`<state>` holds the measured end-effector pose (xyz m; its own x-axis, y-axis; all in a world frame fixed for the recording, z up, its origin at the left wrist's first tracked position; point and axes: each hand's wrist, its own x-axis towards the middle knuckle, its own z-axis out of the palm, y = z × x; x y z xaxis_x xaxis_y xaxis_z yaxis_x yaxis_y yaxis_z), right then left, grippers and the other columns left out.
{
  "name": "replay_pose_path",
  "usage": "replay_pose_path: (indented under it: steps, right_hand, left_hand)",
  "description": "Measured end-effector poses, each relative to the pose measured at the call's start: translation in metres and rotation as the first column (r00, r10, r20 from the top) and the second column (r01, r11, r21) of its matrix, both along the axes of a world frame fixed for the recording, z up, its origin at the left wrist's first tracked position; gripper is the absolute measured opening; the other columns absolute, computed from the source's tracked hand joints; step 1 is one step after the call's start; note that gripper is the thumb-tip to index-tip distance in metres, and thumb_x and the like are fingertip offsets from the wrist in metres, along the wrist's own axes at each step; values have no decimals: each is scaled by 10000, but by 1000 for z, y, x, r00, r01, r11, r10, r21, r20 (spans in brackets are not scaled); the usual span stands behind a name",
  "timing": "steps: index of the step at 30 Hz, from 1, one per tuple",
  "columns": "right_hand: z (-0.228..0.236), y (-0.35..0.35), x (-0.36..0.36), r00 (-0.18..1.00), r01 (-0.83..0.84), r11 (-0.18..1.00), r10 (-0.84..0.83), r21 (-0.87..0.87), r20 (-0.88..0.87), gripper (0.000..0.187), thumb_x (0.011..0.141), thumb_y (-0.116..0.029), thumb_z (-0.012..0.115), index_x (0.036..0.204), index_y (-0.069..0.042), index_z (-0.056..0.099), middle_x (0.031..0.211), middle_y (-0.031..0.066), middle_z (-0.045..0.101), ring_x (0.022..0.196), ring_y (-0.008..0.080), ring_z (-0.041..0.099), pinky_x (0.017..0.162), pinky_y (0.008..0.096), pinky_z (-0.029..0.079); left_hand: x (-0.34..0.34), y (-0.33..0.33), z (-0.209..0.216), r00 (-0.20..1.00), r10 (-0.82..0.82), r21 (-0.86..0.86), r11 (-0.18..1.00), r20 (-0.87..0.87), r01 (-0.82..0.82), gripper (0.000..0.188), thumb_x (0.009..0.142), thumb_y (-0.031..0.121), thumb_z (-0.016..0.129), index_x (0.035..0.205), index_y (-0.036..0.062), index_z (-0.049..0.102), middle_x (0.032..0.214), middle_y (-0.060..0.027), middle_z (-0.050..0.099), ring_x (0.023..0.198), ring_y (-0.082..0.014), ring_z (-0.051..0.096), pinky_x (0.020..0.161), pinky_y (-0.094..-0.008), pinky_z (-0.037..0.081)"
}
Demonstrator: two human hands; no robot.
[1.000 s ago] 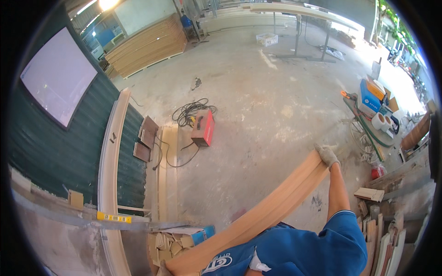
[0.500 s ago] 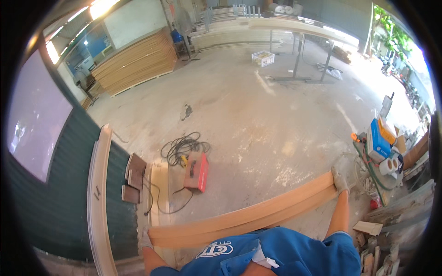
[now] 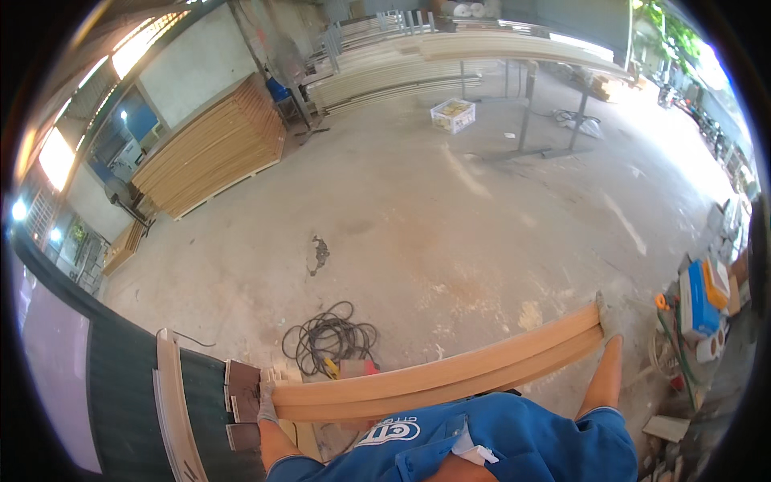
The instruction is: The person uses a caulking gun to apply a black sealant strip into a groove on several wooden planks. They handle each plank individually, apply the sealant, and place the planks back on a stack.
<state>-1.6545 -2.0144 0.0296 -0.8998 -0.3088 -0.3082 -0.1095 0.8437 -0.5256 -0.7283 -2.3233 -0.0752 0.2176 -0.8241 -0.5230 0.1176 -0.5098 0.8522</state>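
Note:
A long, light-brown wooden board (image 3: 450, 365), with a lengthwise groove or joint showing along it, spans across in front of my blue shirt. My left hand (image 3: 268, 402), in a pale glove, is closed round its left end. At the right end my gloved right hand (image 3: 610, 317) grips it in the same way, with that arm stretched out. The board slants a little, its right end farther from me than its left. Most of the fingers are hidden behind the ends. Beneath it, a red box-shaped machine (image 3: 359, 368) is partly covered.
A coiled black cable (image 3: 331, 337) lies on the floor ahead. Pale trim (image 3: 169, 386) leans on the dark green wall at left. Brown panels are stacked (image 3: 213, 145) far left. A white crate (image 3: 453, 116) stands near a metal-legged table (image 3: 522, 48). Boxes and tape rolls (image 3: 700, 301) sit at right.
The view has turned up and forward. My hands still hold the board, which now covers much of the red machine. More of the far left of the workshop shows.

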Motion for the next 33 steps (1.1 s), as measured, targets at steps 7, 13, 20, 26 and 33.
replay_pose_path:
  steps: [7, 13, 20, 26, 33]
  right_hand:
    - [50, -289, -43, 989, -141, 977, 145, -162, 13, 861, 904, -743, 528, 1271, 24, 662, 1223, 208, 675, 1169, 311, 614, 1035, 407, 432]
    - [21, -536, -61, 970, -209, 932, 237, -297, 59, 847, 908, -743, 522, 1223, 26, 688, 1220, 212, 679, 1162, 317, 615, 1042, 412, 428]
    - [4, -699, -70, 995, -77, 977, 87, -199, 42, 882, 911, -754, 503, 1236, 49, 671, 1217, 215, 684, 1166, 335, 611, 1046, 417, 426]
    - [-30, -843, -84, 999, 14, 978, -3, -210, 52, 857, 927, -732, 499, 1236, 49, 670, 1182, 199, 695, 1109, 313, 628, 1001, 408, 449]
    - [-19, -1084, -178, 969, 80, 957, -9, -279, 248, 834, 942, -726, 482, 1242, 32, 658, 1195, 167, 683, 1112, 281, 616, 987, 391, 455]
  left_hand:
    - [-45, -94, -15, 988, 145, 138, 979, 60, -152, 812, 790, 631, 717, 1388, 101, 573, 1346, -99, 592, 1207, -273, 556, 1029, -426, 448]
    - [-35, -314, -35, 974, 200, 37, 978, 105, -205, 824, 797, 640, 718, 1397, 95, 571, 1346, -103, 595, 1216, -274, 550, 1067, -425, 419]
    - [-51, -617, 33, 994, 64, 74, 995, 92, -70, 775, 852, 624, 681, 1324, 14, 597, 1276, -136, 650, 1154, -290, 617, 1028, -431, 481]
    - [-107, -881, 26, 970, -127, 56, 991, 209, 118, 844, 800, 648, 723, 1384, 55, 585, 1307, -106, 629, 1211, -261, 566, 1113, -414, 384]
    - [-184, -1136, 14, 989, -129, 45, 991, 70, 126, 825, 861, 687, 634, 1315, -1, 598, 1254, -136, 655, 1138, -278, 622, 1033, -410, 471]
